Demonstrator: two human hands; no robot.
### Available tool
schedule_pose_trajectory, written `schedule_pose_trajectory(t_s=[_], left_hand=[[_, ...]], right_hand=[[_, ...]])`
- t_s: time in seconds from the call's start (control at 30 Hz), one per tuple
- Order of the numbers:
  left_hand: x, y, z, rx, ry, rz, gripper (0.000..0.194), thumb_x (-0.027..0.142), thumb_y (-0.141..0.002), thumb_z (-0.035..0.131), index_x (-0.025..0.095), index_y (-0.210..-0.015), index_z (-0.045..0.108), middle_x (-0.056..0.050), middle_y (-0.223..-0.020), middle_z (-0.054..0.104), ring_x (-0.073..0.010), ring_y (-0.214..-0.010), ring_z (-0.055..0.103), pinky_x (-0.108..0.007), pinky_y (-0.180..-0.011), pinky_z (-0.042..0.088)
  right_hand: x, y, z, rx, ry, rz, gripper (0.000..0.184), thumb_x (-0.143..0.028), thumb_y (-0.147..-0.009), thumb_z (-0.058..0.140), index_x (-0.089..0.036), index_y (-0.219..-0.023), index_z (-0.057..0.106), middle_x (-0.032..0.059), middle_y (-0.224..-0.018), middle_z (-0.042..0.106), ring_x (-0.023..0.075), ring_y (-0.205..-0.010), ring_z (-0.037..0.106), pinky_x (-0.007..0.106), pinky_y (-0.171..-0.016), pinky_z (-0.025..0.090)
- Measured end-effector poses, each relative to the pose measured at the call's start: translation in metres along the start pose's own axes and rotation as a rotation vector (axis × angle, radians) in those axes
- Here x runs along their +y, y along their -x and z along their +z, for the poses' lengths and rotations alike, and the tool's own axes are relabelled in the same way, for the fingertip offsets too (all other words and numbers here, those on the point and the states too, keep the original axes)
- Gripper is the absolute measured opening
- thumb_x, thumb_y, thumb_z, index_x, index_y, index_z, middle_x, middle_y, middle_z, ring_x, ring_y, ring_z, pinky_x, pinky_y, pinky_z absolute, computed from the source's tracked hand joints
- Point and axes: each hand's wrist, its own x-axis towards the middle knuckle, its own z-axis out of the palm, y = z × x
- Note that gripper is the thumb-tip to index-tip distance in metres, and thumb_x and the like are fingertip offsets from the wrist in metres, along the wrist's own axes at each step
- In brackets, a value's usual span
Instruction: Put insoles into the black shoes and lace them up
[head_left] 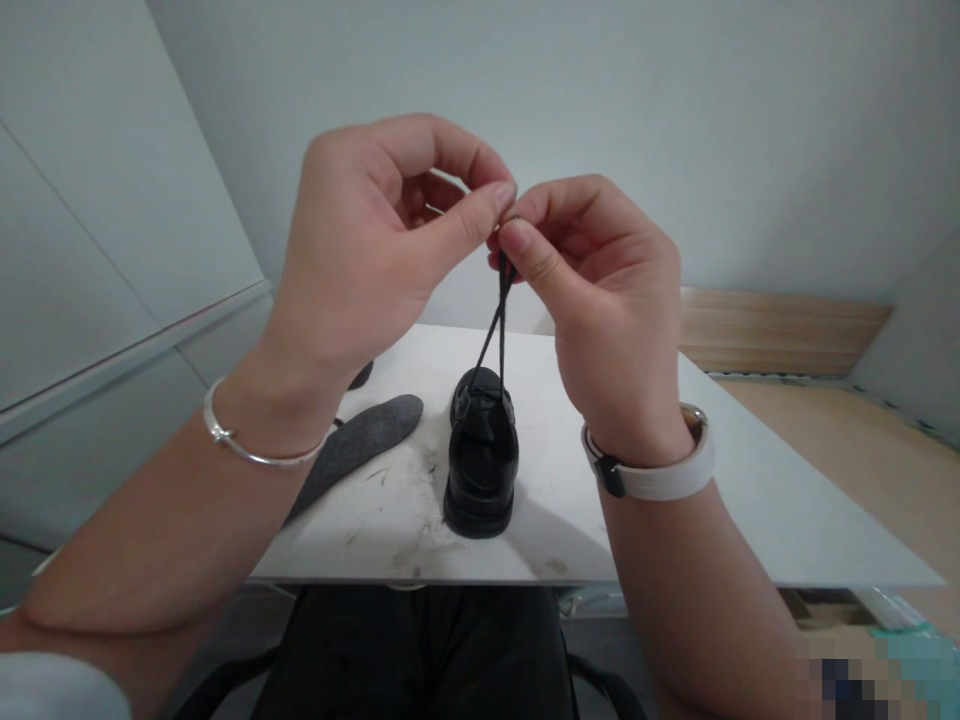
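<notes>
A small black leather shoe (481,455) stands on the white table (750,480), heel toward me. Its black laces (498,320) run straight up from the shoe to my fingers. My left hand (375,250) and my right hand (600,300) are raised above the shoe, fingertips meeting. Both pinch the lace ends between thumb and forefinger. A silver bracelet is on my left wrist, a white watch band on my right.
A grey insole (360,445) lies on the table left of the shoe, partly behind my left forearm. Something dark (361,375) peeks out behind that arm. Scuff marks stain the table front. Wooden floor (847,440) lies to the right, white walls around.
</notes>
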Motion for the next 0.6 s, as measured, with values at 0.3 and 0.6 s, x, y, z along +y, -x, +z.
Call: schedule_pose_trajectory(t_s=[0.3, 0.6], left_hand=[[-0.006, 0.025, 0.004, -0.173, 0.154, -0.307, 0.014, 0.016, -0.08, 0.078, 0.018, -0.09, 0.068, 0.0, -0.082, 0.071, -0.0153, -0.077, 0.069, -0.029, -0.074, 0.058], [-0.027, 0.026, 0.003, -0.034, 0.266, -0.485, 0.013, 0.023, -0.093, 0.065, 0.018, -0.081, 0.067, -0.003, -0.081, 0.067, -0.0182, -0.083, 0.069, -0.035, -0.081, 0.056]], right_hand=[[0.005, 0.003, 0.002, 0.132, 0.091, -0.033, 0.008, -0.026, -0.092, 0.066, -0.021, -0.086, 0.066, -0.0028, -0.086, 0.066, 0.0132, -0.089, 0.067, 0.029, -0.085, 0.055], [0.028, 0.022, -0.016, 0.378, -0.153, 0.129, 0.012, -0.031, -0.09, 0.069, -0.023, -0.091, 0.061, -0.0026, -0.088, 0.064, 0.0096, -0.079, 0.066, 0.024, -0.072, 0.057]])
